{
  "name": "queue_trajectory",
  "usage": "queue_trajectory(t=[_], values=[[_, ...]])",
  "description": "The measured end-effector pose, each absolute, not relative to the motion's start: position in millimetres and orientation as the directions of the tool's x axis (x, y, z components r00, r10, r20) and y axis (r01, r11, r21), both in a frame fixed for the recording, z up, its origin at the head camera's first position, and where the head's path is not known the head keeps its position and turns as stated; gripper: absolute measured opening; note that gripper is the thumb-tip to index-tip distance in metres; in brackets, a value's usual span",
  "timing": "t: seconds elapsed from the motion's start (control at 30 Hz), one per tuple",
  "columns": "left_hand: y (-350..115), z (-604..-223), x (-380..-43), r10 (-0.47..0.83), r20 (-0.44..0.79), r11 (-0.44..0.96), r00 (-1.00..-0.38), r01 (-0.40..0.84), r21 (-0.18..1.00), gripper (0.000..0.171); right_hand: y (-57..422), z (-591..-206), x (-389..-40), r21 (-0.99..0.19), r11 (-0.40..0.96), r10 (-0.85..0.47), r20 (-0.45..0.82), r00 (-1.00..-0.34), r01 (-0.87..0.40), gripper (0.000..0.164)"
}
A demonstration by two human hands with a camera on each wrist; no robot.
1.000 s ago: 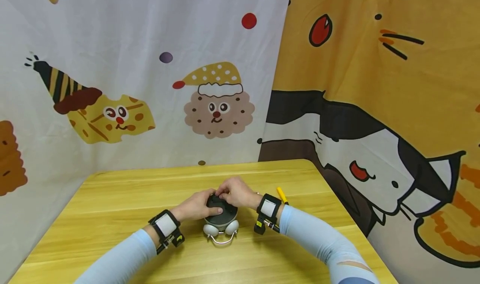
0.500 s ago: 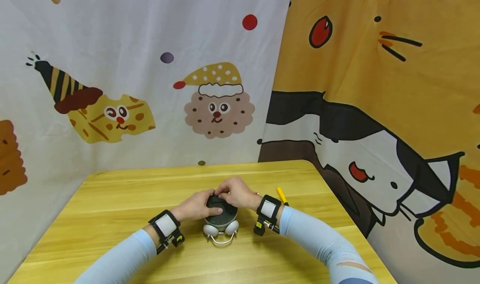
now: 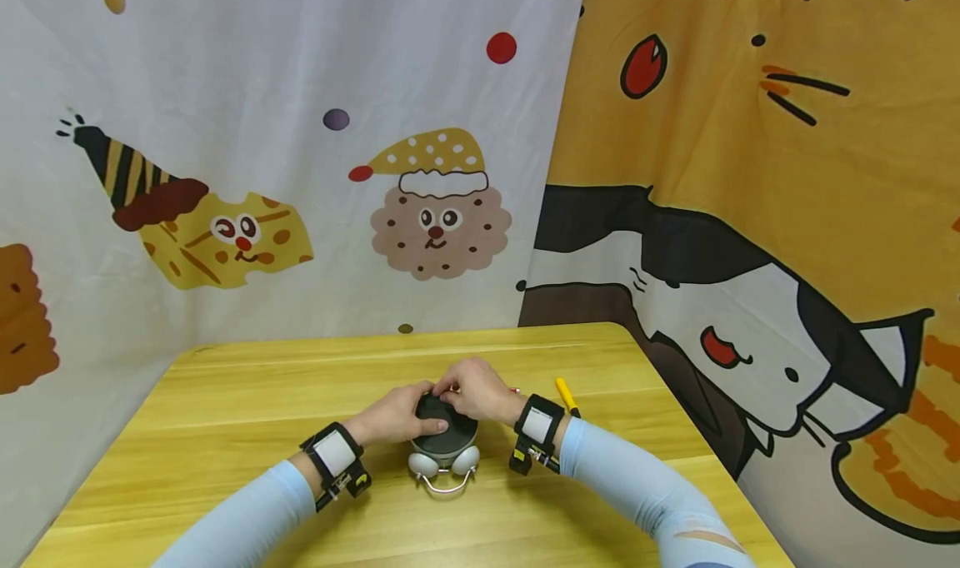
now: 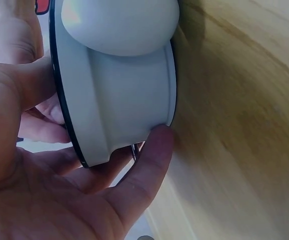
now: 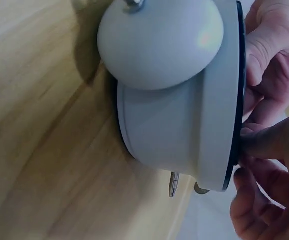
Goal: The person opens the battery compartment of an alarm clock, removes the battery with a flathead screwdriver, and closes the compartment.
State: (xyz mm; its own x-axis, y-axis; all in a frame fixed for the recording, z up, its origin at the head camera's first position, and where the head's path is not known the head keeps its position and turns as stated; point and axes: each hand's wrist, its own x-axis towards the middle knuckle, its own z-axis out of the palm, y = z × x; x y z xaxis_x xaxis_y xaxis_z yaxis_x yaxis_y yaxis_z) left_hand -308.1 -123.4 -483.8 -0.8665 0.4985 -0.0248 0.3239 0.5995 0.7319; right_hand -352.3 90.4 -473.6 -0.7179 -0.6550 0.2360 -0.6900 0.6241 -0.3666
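A white twin-bell alarm clock [image 3: 444, 445] lies on the table with its dark round back up and its bells and wire handle toward me. My left hand [image 3: 393, 414] grips its left side, thumb over the dark back. In the left wrist view, a finger of that left hand [image 4: 92, 200] reaches the clock's lower edge by the tabletop. The right hand [image 3: 480, 389] has its thumb and curled fingers at the far edge of the back. In the right wrist view, those right fingertips [image 5: 249, 142] pinch at the black rim; I cannot tell if a small part sits between them.
A yellow stick with a black end [image 3: 566, 395] lies on the wooden table [image 3: 247, 401], just beyond the right wrist. Metal legs [image 5: 174, 184] jut from the clock's far side. A printed curtain [image 3: 300, 301] hangs behind the table.
The head view has shifted slightly, so everything sits a little lower in it. Both hands stay at the clock in almost the same pose.
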Motion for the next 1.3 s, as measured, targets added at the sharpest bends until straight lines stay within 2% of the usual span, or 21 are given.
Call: queue_trajectory(t=[0.67, 0.77, 0.87, 1.1, 1.2, 1.3], values=[[-120.8, -488.1, -307.5, 0.480, -0.015, 0.619, -0.877, 0.327, 0.714, 0.055, 97.2, -479.1, -352.4, -0.254, 0.551, -0.738, 0.295, -0.606, -0.795, 0.007], [-121.0, -488.8, -308.9, 0.485, -0.019, 0.616, -0.874, 0.325, 0.718, 0.055, 97.6, -477.2, -352.0, -0.195, 0.544, -0.759, 0.301, -0.578, -0.816, 0.006], [-121.6, -488.4, -309.9, 0.494, -0.025, 0.609, -0.869, 0.325, 0.724, 0.055, 97.0, -473.9, -350.8, -0.085, 0.538, -0.793, 0.287, -0.538, -0.839, 0.004], [-122.6, -486.2, -309.3, 0.479, -0.022, 0.620, -0.877, 0.321, 0.716, 0.060, 91.6, -464.8, -343.5, 0.166, 0.497, -0.865, 0.176, -0.470, -0.852, 0.016], [-122.4, -484.7, -307.8, 0.478, -0.019, 0.622, -0.878, 0.324, 0.713, 0.061, 92.9, -465.6, -340.8, 0.184, 0.488, -0.872, 0.156, -0.465, -0.853, 0.015], [-121.5, -483.9, -306.7, 0.484, -0.025, 0.617, -0.875, 0.321, 0.719, 0.059, 97.9, -468.6, -339.8, 0.126, 0.491, -0.867, 0.174, -0.468, -0.862, 0.012]])
